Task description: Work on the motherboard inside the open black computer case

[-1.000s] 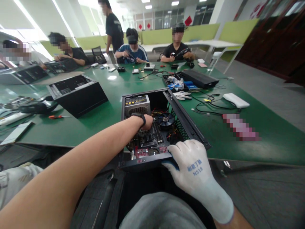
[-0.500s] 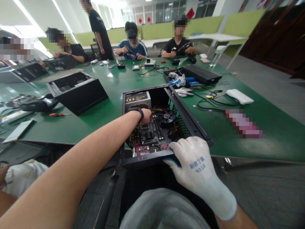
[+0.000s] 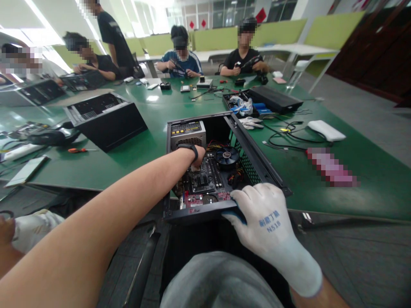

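An open black computer case lies at the near edge of the table, its inside facing up. My bare left hand, with a black band on the wrist, reaches into it beside the silver power supply. Its fingers curl down over the motherboard, closed; their tips and anything in them are hidden. A round black fan sits right of that hand. My right hand, in a white work glove, is closed around the case's near rim at the right corner.
A second black case stands tilted on the green table, near an orange screwdriver. Gloves, cables, a white pouch and a blurred pink-red item lie to the right. Several people work across the table.
The view has shifted slightly, so most things sit a little further right. Both hands keep their places at the case. The standing person at the back has moved left.
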{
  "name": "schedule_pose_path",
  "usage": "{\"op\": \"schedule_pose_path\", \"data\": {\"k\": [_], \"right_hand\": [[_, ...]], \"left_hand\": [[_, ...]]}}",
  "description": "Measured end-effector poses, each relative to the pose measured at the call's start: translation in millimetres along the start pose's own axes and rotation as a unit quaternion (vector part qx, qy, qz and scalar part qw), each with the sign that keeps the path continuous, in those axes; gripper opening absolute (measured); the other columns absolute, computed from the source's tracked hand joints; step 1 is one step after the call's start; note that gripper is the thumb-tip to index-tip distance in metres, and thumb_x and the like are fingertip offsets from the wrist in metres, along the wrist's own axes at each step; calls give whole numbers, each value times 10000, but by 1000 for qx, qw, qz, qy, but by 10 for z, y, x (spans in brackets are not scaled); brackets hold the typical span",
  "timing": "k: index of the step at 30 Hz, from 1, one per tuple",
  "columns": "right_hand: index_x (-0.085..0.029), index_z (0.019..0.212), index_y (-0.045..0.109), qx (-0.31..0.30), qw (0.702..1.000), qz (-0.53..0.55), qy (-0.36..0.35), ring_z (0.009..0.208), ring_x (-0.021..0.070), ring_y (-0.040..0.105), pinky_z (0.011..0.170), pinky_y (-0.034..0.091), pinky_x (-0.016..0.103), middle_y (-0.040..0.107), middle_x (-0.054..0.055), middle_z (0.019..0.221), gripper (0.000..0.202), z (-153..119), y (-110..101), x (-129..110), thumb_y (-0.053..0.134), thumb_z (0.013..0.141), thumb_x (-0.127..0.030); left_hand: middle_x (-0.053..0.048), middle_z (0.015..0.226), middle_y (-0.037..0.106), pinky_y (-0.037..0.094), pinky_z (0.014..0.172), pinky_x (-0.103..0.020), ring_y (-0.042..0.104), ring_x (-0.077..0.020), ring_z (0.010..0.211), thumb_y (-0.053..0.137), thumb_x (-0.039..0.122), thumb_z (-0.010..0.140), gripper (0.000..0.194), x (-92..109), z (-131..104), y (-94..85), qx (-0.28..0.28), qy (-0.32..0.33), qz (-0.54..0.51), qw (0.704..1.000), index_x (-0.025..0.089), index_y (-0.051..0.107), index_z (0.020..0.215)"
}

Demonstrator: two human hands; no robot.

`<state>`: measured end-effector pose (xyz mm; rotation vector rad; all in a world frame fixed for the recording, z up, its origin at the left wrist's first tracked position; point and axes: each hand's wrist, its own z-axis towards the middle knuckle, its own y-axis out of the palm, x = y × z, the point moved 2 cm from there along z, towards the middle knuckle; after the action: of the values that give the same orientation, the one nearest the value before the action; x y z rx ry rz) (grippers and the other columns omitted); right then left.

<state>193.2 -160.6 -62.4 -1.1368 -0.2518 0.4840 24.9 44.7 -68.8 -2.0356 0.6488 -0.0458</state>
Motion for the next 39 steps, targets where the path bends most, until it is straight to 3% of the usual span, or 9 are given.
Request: {"op": "schedule_pose_path", "data": {"k": [6, 10, 17, 22, 26, 32, 39], "right_hand": [[-216, 988, 658, 2, 1000, 2, 0, 813, 248, 473, 788, 263, 401, 611, 52, 841, 290, 7, -3, -6, 691, 852, -469], [-218, 983, 657, 7, 1000, 5, 1, 810, 249, 470, 789, 264, 403, 614, 52, 839, 285, -1, -1, -10, 707, 835, -457], [-224, 993, 652, 2, 1000, 5, 3, 814, 252, 481, 792, 267, 405, 612, 47, 840, 296, -13, 4, 5, 705, 838, -470], [-225, 992, 650, 1, 1000, 6, 2, 822, 254, 486, 797, 271, 406, 612, 47, 843, 292, -16, -4, 3, 711, 834, -462], [-231, 998, 644, -1, 1000, 5, 4, 822, 258, 482, 799, 270, 410, 615, 48, 848, 296, 2, 3, 0, 702, 842, -476], [-229, 976, 639, 7, 1000, 4, -1, 801, 249, 477, 790, 265, 405, 613, 44, 835, 287, 5, 1, 1, 715, 832, -464], [-228, 968, 641, 10, 1000, 2, 1, 803, 254, 477, 787, 267, 404, 616, 46, 827, 285, 11, 1, -4, 726, 818, -455]], "left_hand": [[-101, 1027, 787, 534, 940, -289, 710, -275, 1031, 938, 330, 534, 559, -21, -5, 0, 12, -11, -3, 1000, 179, 802, 1054], [-107, 1065, 782, 529, 957, -292, 701, -289, 1066, 967, 347, 478, 658, -3, -24, 8, 1, -14, 9, 1000, 186, 793, 1092], [-170, 1138, 754, 526, 978, -312, 687, -323, 1115, 947, 306, 551, 629, 29, -46, -28, -8, -20, 7, 1000, 110, 784, 1126], [-147, 1114, 765, 524, 993, -330, 687, -318, 1121, 928, 321, 581, 592, 42, -45, -50, -16, -21, 14, 1000, 147, 788, 1129], [-166, 1121, 762, 531, 978, -316, 695, -307, 1101, 930, 266, 574, 575, 43, -44, -47, -21, -14, 23, 999, 115, 785, 1109], [-148, 1110, 772, 544, 949, -300, 704, -300, 1071, 921, 225, 556, 535, 19, -11, -10, 13, -11, 2, 1000, 127, 798, 1067], [-128, 1087, 777, 532, 947, -277, 704, -302, 1074, 904, 230, 568, 488, 45, -62, -32, 4, -24, -1, 1000, 147, 813, 1041]]}}
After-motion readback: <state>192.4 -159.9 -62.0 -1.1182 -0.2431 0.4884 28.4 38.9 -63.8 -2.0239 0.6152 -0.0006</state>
